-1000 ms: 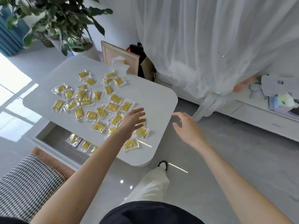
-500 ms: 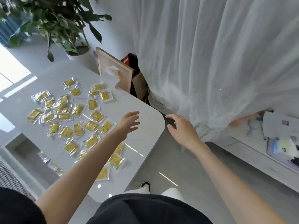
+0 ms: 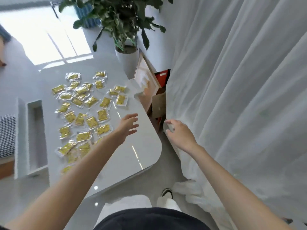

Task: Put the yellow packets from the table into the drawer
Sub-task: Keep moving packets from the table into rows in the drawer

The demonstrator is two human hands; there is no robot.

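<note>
Packets (image 3: 91, 121) lie scattered on the bench (image 3: 132, 155), nine o'clock of the left hand (image 3: 127, 125), whose fingers hover spread and empty, probably poised to gather. Right hand (image 3: 181, 135) fingers blur against the curtain (image 3: 232, 97): unclear. Drawer (image 3: 35, 130) open beyond.

Looking down on a glossy pale floor (image 3: 146, 185) catching a bright patch of window light (image 3: 54, 39) at upper left, sheer white curtain (image 3: 240, 80) hanging down the right, leafy plant (image 3: 123, 19) in a white pot (image 3: 127, 62) standing behind, checked cushion (image 3: 6, 133) showing at left edge.
</note>
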